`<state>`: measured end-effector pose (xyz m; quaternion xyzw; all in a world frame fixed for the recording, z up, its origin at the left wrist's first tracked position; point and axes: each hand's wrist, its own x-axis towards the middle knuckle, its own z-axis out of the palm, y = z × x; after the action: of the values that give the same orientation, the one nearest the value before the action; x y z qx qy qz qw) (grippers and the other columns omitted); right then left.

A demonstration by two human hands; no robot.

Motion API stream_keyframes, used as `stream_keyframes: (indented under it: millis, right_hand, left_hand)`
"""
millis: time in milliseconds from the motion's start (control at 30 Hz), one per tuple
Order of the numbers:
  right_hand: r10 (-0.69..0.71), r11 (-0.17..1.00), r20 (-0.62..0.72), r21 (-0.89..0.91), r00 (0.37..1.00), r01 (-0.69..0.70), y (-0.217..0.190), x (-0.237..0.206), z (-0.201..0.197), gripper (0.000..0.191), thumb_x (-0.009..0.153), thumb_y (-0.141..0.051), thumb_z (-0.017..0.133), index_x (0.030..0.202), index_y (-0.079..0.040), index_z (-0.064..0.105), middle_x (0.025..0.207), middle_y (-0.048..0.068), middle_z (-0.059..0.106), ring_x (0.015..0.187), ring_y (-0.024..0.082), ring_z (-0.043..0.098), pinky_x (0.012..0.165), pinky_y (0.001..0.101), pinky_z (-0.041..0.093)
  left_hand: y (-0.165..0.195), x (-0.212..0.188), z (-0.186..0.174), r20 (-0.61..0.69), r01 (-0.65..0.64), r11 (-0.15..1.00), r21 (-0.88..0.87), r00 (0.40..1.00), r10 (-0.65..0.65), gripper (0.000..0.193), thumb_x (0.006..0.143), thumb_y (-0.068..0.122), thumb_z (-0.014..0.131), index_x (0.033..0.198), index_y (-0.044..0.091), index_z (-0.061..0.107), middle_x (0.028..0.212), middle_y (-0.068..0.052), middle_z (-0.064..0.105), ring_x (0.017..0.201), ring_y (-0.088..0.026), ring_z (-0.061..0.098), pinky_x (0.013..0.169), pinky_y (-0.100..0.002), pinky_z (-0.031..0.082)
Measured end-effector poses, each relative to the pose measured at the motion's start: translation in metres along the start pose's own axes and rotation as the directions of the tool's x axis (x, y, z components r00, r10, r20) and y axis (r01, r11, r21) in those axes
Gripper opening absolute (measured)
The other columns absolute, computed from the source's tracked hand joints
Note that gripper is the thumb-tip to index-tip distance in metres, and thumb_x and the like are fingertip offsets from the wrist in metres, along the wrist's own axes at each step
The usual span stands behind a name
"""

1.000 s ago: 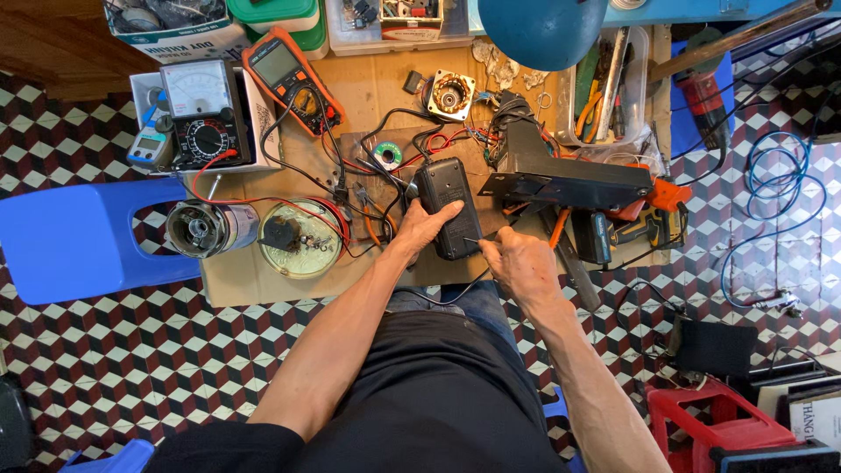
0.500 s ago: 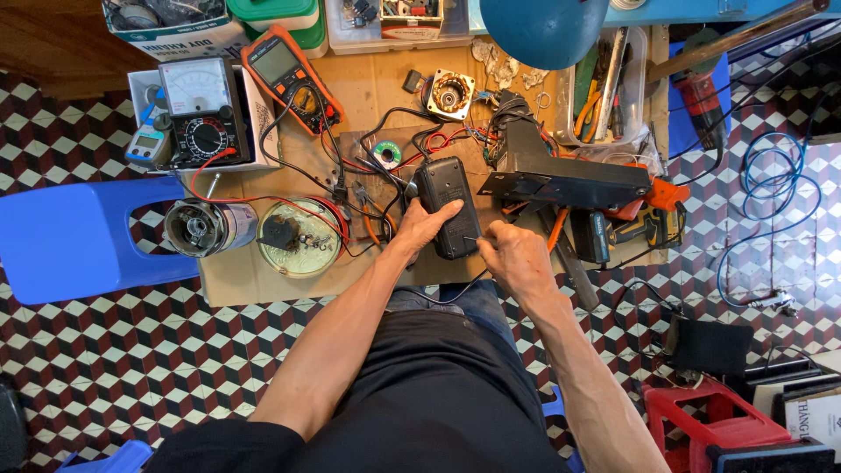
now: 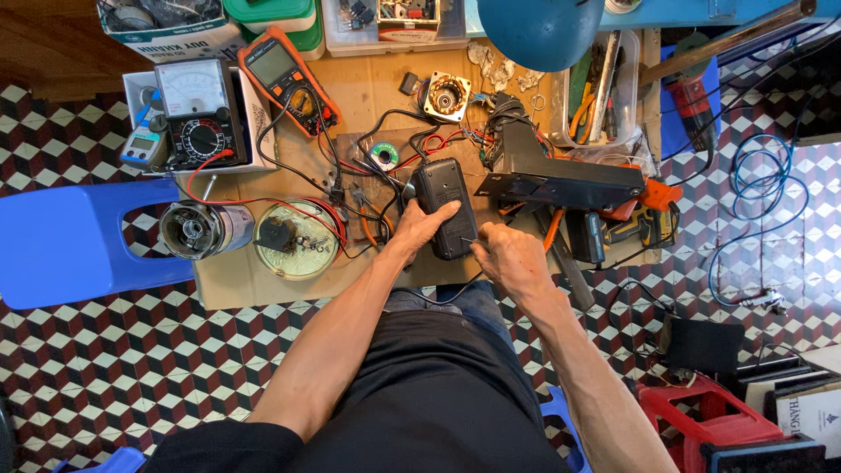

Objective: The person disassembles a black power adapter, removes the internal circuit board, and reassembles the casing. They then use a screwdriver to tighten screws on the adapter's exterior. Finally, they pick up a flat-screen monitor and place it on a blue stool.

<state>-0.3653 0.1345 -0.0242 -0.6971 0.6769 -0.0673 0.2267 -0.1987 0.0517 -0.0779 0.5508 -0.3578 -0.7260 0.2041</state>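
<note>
At the far left a blue plastic stool (image 3: 66,241) stands on the chequered floor, touching the left edge of the low wooden work table (image 3: 377,88). On the table's left part sit a small blue meter (image 3: 143,144), an analog multimeter (image 3: 199,114) with a white dial face, and, further in, an orange-cased digital multimeter (image 3: 289,79) lying tilted. Nearer the person, a cylindrical metal motor (image 3: 200,229) lies on its side just beside a round shallow dish (image 3: 296,238) holding small parts, with red and black wires running across both. Toward the middle, the left hand (image 3: 422,226) is laid over the near-left side of a black rectangular box (image 3: 445,206), fingers wrapped against it and gripping it where it rests on the table near the front edge. Beyond it lie a small green spool (image 3: 383,155) and a square open motor (image 3: 446,96). Just right of the box, the right hand (image 3: 510,260) is clenched around a thin tool whose tip meets the box's near-right edge; the tool itself is too small to identify. Further right a long black metal housing (image 3: 561,180) lies across the table, with an orange and black power drill (image 3: 626,228) near it. A blue lamp shade (image 3: 539,31) hangs over the far edge, and a blue coiled cable (image 3: 762,175) lies on the floor at the right.
</note>
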Motion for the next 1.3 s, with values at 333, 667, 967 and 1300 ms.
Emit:
stream_keyframes:
  millis: [333,667,967,1300]
  right_hand:
    - [0.295,0.933,0.034,0.205,0.955,-0.296,-0.011,-0.001,0.002,0.026,0.087,-0.026,0.073,0.095,-0.002,0.076,0.08,0.02,0.074,0.073,0.033,0.074,0.067,0.0427,0.057]
    - [0.57,0.745,0.137,0.331,0.81,-0.579,-0.03,0.003,-0.009,0.028,0.089,-0.027,0.07,0.093,0.0,0.077,0.064,0.017,0.072,0.056,0.024,0.072,0.058,0.0367,0.056]
    - [0.672,0.567,0.229,0.453,0.705,-0.688,-0.033,0.003,-0.009,0.028,0.091,-0.024,0.069,0.09,0.003,0.076,0.059,0.01,0.07,0.046,0.017,0.067,0.048,0.032,0.054]
    - [0.669,0.627,0.212,0.353,0.712,-0.694,-0.029,-0.004,-0.057,0.034,0.089,-0.039,0.067,0.097,-0.008,0.079,0.06,0.009,0.072,0.05,0.016,0.069,0.058,0.0322,0.056]
  left_hand:
    - [0.001,0.001,0.0,-0.048,0.046,0.998,0.035,0.998,-0.044,0.081,0.072,0.05,0.083,0.126,-0.005,0.057,0.118,-0.018,0.071,0.109,-0.026,0.07,0.095,-0.038,0.055]
    - [0.004,-0.001,0.001,-0.053,0.052,0.998,0.048,0.997,-0.049,0.081,0.072,0.052,0.082,0.126,-0.004,0.059,0.116,-0.018,0.072,0.108,-0.026,0.07,0.096,-0.039,0.055]
    - [0.006,-0.004,0.003,-0.02,0.025,1.0,0.016,1.0,-0.024,0.074,0.075,0.048,0.08,0.126,-0.002,0.06,0.113,-0.016,0.072,0.105,-0.026,0.071,0.092,-0.039,0.056]
    - [0.03,-0.014,0.012,-0.052,0.058,0.996,0.075,0.997,-0.054,0.066,0.076,0.043,0.081,0.123,-0.001,0.066,0.114,-0.014,0.074,0.105,-0.025,0.072,0.094,-0.038,0.054]
